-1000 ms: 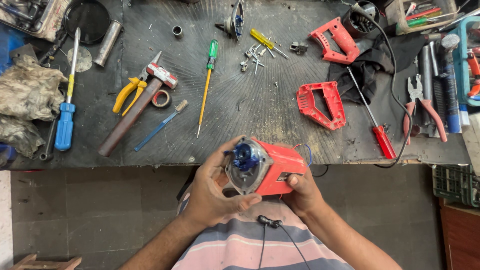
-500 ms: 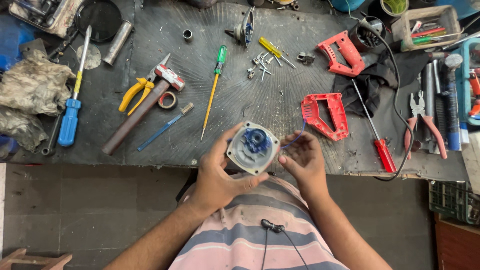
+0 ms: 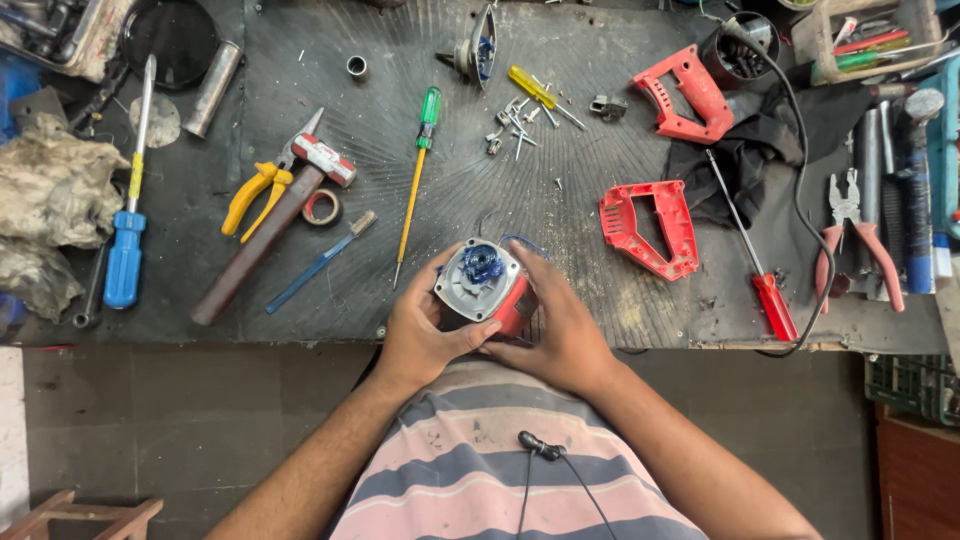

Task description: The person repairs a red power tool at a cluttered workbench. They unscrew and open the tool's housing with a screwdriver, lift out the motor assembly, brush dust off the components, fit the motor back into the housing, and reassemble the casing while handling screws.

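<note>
Head view looked straight down on both hands closed around a red power-tool motor housing (image 3: 487, 292), held upright at the near edge of the workbench (image 3: 600, 60) with its grey round face and blue centre part turned upward. Left hand (image 3: 418, 335) wrapped the left side, thumb laid across the front below the grey face; right hand (image 3: 558, 330) cupped the right side, fingers curled over the red shell. Both grips were clamped tight on it, no gap showing.

Just beyond, nothing lay between the hands and the bench tools. One green-handled screwdriver (image 3: 417, 178) lay to the upper left, with a blue toothbrush (image 3: 320, 262) and a tape roll (image 3: 321, 207) near it. Two red casing halves lay to the right, the nearer one (image 3: 648, 228) and the farther one (image 3: 688, 95). One red-handled screwdriver (image 3: 760, 260) lay beside the nearer half.

Farther off were loose screws (image 3: 515, 122), one yellow-handled screwdriver (image 3: 535, 92), yellow pliers (image 3: 258, 190), one blue-handled screwdriver (image 3: 128, 210) and crumpled rags (image 3: 45, 200).
</note>
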